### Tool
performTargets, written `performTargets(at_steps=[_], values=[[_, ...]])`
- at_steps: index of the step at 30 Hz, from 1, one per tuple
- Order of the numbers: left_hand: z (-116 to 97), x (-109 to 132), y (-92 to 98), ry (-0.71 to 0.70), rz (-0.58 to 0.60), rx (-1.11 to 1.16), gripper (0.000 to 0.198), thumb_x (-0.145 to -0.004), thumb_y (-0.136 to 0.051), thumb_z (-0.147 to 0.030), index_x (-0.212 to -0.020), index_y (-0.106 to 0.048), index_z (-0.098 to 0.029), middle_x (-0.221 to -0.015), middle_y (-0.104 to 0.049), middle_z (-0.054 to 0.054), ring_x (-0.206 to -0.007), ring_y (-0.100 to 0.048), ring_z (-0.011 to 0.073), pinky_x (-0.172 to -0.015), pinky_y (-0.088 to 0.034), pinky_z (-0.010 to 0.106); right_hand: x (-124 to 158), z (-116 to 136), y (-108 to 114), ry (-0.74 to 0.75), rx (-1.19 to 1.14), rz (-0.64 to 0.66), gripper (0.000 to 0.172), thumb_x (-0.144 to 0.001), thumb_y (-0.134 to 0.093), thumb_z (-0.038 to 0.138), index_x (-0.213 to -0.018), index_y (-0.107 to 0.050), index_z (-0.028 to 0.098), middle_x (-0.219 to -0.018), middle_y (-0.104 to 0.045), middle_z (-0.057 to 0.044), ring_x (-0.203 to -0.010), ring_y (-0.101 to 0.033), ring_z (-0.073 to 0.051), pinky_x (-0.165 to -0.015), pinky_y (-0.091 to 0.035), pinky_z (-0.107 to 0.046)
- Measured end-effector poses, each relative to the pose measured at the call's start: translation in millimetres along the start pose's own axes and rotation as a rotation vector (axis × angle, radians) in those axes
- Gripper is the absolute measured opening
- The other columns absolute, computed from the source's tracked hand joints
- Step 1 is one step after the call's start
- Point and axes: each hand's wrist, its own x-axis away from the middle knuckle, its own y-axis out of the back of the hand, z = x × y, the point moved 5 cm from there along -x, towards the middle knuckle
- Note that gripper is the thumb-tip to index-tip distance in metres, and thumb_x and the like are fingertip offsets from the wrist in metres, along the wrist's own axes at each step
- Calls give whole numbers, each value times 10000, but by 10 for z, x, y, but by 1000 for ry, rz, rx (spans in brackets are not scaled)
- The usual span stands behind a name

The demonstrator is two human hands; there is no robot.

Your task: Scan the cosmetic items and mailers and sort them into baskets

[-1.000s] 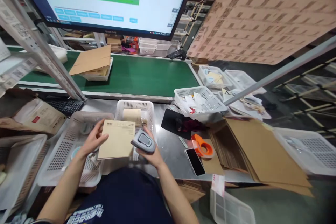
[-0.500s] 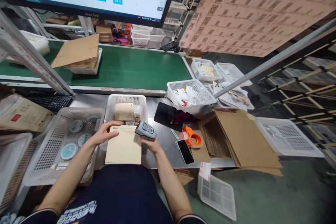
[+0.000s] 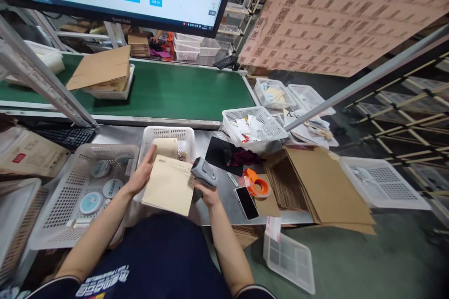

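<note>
A flat cream paper packet (image 3: 168,186) with a small barcode at its top edge is held in front of my body, tilted. My left hand (image 3: 142,175) is beside its upper left edge, fingers stretched out and not wrapped around it. My right hand (image 3: 207,193) grips a grey handheld barcode scanner (image 3: 204,172) at the packet's right edge. Whether those fingers also pinch the packet is hidden. Just behind is a white basket (image 3: 189,134) containing another cream packet (image 3: 166,147). To the left, a larger white basket (image 3: 80,152) contains several round tins (image 3: 91,202).
A monitor (image 3: 121,18) overhangs the green conveyor belt (image 3: 182,86). On the right are a phone (image 3: 247,202), an orange tape dispenser (image 3: 257,184), cardboard sheets (image 3: 326,187) and a white basket of small packets (image 3: 254,124). A slanted metal post (image 3: 368,77) crosses the right side.
My left hand has loosened from the packet's top left corner, its fingers now stretched. The packet has turned clockwise, and my right hand has shifted slightly right with the scanner.
</note>
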Motion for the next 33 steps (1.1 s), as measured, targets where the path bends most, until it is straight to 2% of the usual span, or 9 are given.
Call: performTargets(at_steps=[3, 5, 8, 10, 15, 23, 26, 30, 33], values=[[11, 102, 64, -95, 166, 170, 1024, -874, -550, -997, -1760, -321, -538, -1917, -97, 49, -1613, -486, 431, -1210, -527, 646, -46, 108, 60, 16, -72, -91, 336, -585, -963, 322, -883, -838, 231, -920, -852, -41, -979, -805, -310, -969, -678, -475], [19, 194, 46, -244, 238, 24, 1267, -742, -773, -952, -1794, -226, -507, -1913, -82, 123, -1667, -369, 475, -1261, -457, 678, -85, 173, 89, 22, -175, -175, 374, -598, -929, 303, -952, -841, 227, -988, -861, -42, -1046, -802, -302, -1002, -663, -446], [19, 306, -138, -528, 171, -222, 1612, -602, -1033, -714, -1829, -28, -423, -1890, -75, 242, -1704, -271, 483, -1329, -367, 670, -94, 213, 56, 15, -300, -240, 430, -583, -897, 275, -1006, -837, 224, -1079, -866, -41, -1112, -792, -288, -1045, -640, -414], [-28, 345, -307, -693, 52, -260, 1622, -592, -1059, -663, -1834, -57, -371, -1862, -186, 272, -1700, -317, 444, -1354, -363, 615, -49, 204, -20, 4, -337, -234, 458, -605, -878, 284, -1058, -836, 227, -1144, -863, -39, -1145, -787, -283, -1077, -624, -415], [-326, 328, -521, -821, -176, -219, 1242, -563, -1089, -624, -1619, -519, -303, -1549, -643, 190, -1460, -641, 405, -1243, -525, 586, 190, 176, -198, -21, -397, -268, 613, -638, -880, 301, -1243, -814, 228, -1201, -858, -38, -1153, -794, -274, -1060, -631, -380], [-756, 426, -372, -927, -414, -40, 340, -905, -920, -504, -1101, -806, -251, -1091, -854, 57, -1049, -828, 275, -953, -659, 438, 401, 108, -346, -87, -406, -266, 606, -652, -868, 298, -1251, -811, 222, -1235, -851, -64, -1189, -792, -314, -1078, -647, -430], [-818, 424, -297, -889, -589, -66, 316, -980, -821, -555, -893, -817, -251, -900, -852, 16, -861, -827, 252, -828, -654, 422, 452, -44, -469, -192, -433, -252, 542, -610, -883, 315, -1142, -830, 221, -1193, -859, -67, -1161, -800, -326, -1098, -644, -458], [-764, 316, -162, -665, -750, -32, 505, -1035, -704, -627, -745, -801, -224, -816, -840, 43, -789, -810, 253, -806, -640, 407, 476, -246, -582, -241, -437, -271, 500, -621, -862, 374, -1098, -834, 223, -1162, -863, -69, -1147, -803, -329, -1103, -643, -462], [-424, 188, -155, -278, -598, 111, 732, -1062, -430, -818, -1200, -818, -213, -1145, -855, 134, -1065, -819, 294, -911, -656, 416, 394, -302, -464, -89, -348, -371, 494, -683, -821, 405, -1147, -822, 237, -1202, -855, -59, -1224, -777, -310, -1120, -628, -444]])
